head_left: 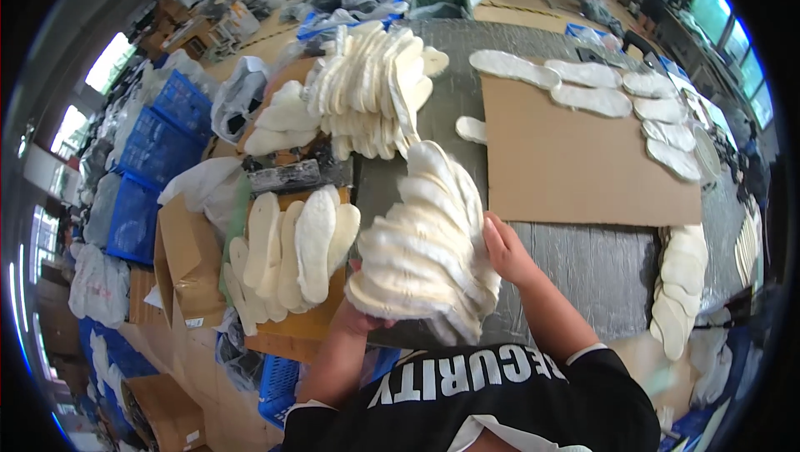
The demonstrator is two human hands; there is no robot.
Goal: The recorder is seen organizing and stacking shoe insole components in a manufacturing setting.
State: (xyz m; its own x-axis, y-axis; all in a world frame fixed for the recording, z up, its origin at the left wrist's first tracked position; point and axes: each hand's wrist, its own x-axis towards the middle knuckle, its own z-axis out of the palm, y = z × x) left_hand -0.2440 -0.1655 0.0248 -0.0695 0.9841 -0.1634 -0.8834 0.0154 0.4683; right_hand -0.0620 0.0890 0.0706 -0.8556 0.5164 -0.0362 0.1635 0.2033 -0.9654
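Both hands hold a fanned stack of cream-white fleecy shoe insoles (425, 248) above the grey worktop (600, 264). Left hand (360, 316) grip closed under the stack's lower end; right hand (506, 250) grip pressed against its right side, beside a brown cardboard sheet (575, 160).

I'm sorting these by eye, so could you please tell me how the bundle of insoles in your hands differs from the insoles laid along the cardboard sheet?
The held bundle is a thick fanned stack, gripped between the left hand and right hand; the row of insoles lies flat, mostly singly, untouched. The bundle is lifted above the grey table; the row rests around the cardboard sheet. Both are pale, fuzzy and foot-shaped.
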